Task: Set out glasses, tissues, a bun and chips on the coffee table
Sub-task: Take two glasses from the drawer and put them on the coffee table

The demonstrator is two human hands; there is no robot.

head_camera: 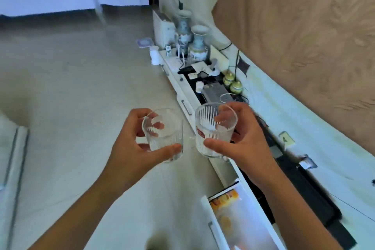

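I hold two clear ribbed glasses in front of me above the floor. My left hand wraps around the smaller-looking glass, thumb across its lower side. My right hand grips the other glass, which bears a small red label and shows a handle at its base. Both glasses look empty and tilt slightly. A third clear glass stands on the low cabinet just behind my right hand. No tissues, bun or coffee table can be made out with certainty.
A long low white cabinet with a black top runs along the right wall, crowded with two porcelain vases, small green jars and cables. An open drawer holds an orange packet. A white furniture edge sits at left.
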